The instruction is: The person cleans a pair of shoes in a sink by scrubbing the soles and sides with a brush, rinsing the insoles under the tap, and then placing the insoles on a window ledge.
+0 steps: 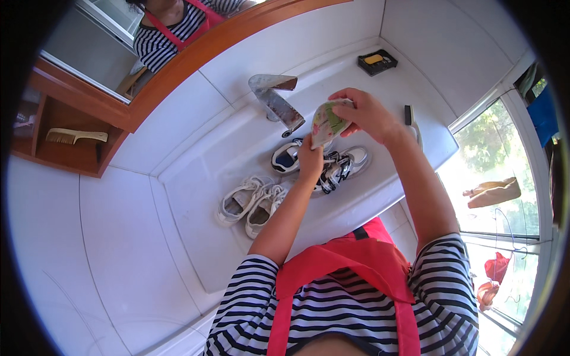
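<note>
A printed plastic packet [327, 122] with green and pink markings is held up over the white sink by both of my hands. My left hand [310, 158] pinches its lower end. My right hand [363, 111] grips the upper part, thumb across the front. Below the hands sits a pair of white sneakers with black and silver trim: one shoe [285, 158] shows its dark blue insole, the other [343, 167] lies to its right, with laces visible. Nearer the left, a pair of white lace-up sneakers [242, 200] stands side by side, partly hidden by my left forearm.
A metal faucet [276, 102] rises at the back of the sink [191, 209]. A black soap dish [377, 64] with a yellow bar and a brush [414, 122] rest on the right ledge. A wooden shelf [67, 153] holding a comb [78, 135] juts out at left, under a wood-framed mirror.
</note>
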The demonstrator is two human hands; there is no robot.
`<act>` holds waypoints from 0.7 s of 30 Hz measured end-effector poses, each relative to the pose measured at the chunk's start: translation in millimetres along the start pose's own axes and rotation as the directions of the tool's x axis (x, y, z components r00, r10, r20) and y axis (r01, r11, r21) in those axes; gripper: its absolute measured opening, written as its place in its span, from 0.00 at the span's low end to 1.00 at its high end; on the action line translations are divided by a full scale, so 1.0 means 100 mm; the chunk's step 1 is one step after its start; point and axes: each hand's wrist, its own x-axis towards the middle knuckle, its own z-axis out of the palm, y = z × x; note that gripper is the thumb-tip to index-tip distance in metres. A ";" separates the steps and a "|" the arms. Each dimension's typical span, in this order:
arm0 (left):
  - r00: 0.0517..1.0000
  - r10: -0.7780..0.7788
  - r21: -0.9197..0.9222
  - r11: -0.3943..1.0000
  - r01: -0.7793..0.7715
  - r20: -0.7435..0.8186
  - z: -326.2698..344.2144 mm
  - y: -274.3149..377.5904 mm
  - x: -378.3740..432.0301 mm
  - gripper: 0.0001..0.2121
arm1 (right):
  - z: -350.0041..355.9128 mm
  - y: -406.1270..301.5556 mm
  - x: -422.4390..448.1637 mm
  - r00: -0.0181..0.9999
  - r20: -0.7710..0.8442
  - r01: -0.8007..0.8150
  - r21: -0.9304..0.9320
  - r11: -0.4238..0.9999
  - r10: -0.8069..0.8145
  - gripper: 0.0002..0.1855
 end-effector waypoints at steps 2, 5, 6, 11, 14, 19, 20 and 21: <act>0.983 -0.169 -0.605 0.777 0.175 0.067 0.02 0.05 0.06 0.18 | -0.01 0.27 -0.06 0.995 -0.086 0.066 0.241 0.968 -0.046 0.13; 0.951 -0.057 -0.818 0.496 0.291 0.303 0.04 0.19 0.01 0.19 | -0.03 0.85 -0.04 0.982 -0.099 -0.133 0.253 0.958 0.162 0.16; 0.883 0.119 -0.803 0.483 0.348 0.454 0.04 0.17 0.01 0.22 | 0.04 0.98 -0.04 0.982 -0.103 -0.131 0.254 0.958 0.161 0.16; 0.910 0.040 -0.546 0.810 0.212 0.414 0.11 0.48 -0.15 0.33 | 0.29 1.61 0.13 0.963 -0.253 0.095 -0.007 0.995 -0.094 0.15; 0.882 -0.028 -0.562 0.761 0.324 0.470 -0.01 0.35 0.03 0.24 | 0.50 1.19 -0.03 0.987 -0.158 0.022 0.171 0.985 0.006 0.18; 0.835 -0.074 -0.649 0.593 0.476 0.545 0.03 0.40 0.04 0.18 | 0.30 0.85 -0.09 0.988 0.024 -0.146 0.415 0.898 0.150 0.23; 0.915 -0.088 -0.617 0.712 0.334 0.394 0.02 0.45 0.05 0.18 | 0.27 0.81 -0.06 0.982 0.043 -0.189 0.333 0.924 0.186 0.23; 0.967 -0.070 -0.551 0.811 0.198 0.244 0.05 0.54 0.06 0.17 | 0.24 0.86 -0.01 0.981 0.033 -0.191 0.334 0.923 0.191 0.23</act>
